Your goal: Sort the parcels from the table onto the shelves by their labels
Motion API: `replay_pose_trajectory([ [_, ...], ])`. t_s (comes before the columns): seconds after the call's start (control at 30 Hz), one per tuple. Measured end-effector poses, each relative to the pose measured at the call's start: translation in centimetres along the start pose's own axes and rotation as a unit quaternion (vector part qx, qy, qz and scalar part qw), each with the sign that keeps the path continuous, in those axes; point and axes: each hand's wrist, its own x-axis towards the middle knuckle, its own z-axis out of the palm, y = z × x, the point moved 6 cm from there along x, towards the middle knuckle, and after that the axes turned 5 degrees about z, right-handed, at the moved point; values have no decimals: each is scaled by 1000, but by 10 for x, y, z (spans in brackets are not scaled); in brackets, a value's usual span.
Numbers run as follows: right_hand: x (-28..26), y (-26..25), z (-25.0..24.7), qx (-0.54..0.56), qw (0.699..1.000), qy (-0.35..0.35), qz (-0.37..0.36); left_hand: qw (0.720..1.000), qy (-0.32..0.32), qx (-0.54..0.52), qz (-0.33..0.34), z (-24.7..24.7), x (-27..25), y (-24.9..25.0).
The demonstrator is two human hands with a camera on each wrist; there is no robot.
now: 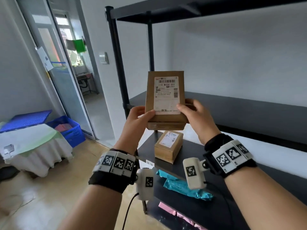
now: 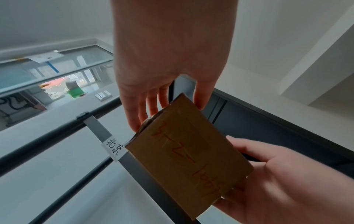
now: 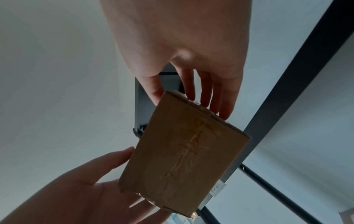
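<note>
The white shipping label [image 1: 167, 95] on the brown parcel [image 1: 165, 100] reads "110 M008 001" under a barcode; its smaller print is too blurred to read. A white tag [image 2: 113, 147] on the shelf rail [image 2: 95, 128] reads "北京". Orange handwriting [image 2: 188, 160] on the parcel's back is illegible.

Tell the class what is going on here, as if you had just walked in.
A person holds a brown cardboard parcel up in front of a black shelf unit, left hand and right hand gripping its lower corners, printed label facing them. Another boxed parcel and a teal bag already lie on lower shelves.
</note>
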Motion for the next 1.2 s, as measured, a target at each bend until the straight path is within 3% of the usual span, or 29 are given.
replay_pose_trajectory([
  [0.3,62,-12,5,-62,997,54,-4,998,-59,-19,5,24,85,0],
  [0.67,127,2,6,-86,994,65,13,998,-55,21,-3,51,154,-12],
  [0.87,144,8,21,-101,991,79,34,996,-72,44,-12,48,182,-24],
  [1.2,152,15,37,-120,980,139,75,984,-163,74,2,42,203,-35],
])
